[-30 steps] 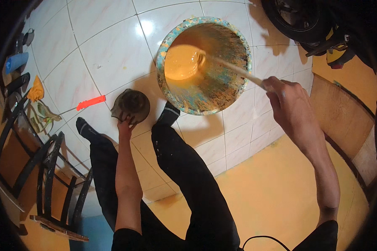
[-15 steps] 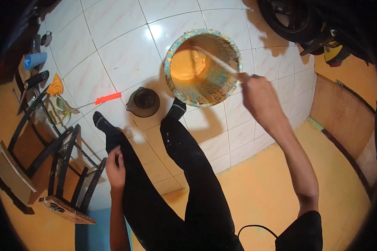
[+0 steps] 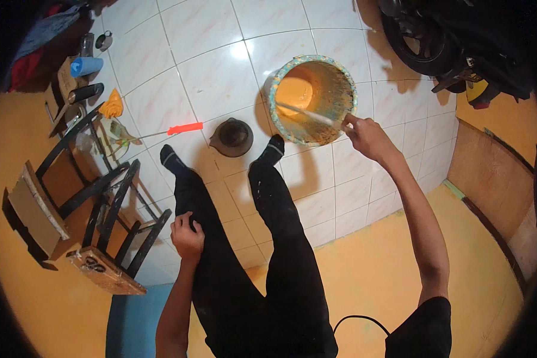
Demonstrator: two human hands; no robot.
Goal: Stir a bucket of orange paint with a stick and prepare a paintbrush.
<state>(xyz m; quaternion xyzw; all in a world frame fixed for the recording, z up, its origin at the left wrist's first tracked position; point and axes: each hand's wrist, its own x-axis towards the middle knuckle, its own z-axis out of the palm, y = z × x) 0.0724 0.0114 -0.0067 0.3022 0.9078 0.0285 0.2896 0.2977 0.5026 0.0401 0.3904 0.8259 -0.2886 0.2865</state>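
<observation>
In the head view, the person's right hand (image 3: 367,137), right of centre, is closed around a thin, pale, straight stick (image 3: 313,115) that slants leftward across the mouth of a round bucket (image 3: 342,98) with a rim splashed blue-green and orange, in the upper middle of the frame. Glossy orange paint (image 3: 298,89) lies inside the bucket; whether the stick's far end touches it, I cannot tell. The left hand (image 3: 187,237), left of centre and lower, rests on the black-trousered left leg (image 3: 221,274), fingers loosely bent, thumb apart, nothing visible in its grasp. Near the middle, a dark, round, spouted pot (image 3: 231,137) sits on white glossy tiles (image 3: 215,77) between the two feet. Left of it lies a thin metal rod with a bright orange-red handle (image 3: 185,128). At upper left are a crumpled orange cloth (image 3: 111,105) and a light-blue cup (image 3: 86,66); a black tyre (image 3: 397,48) stands at upper right.
</observation>
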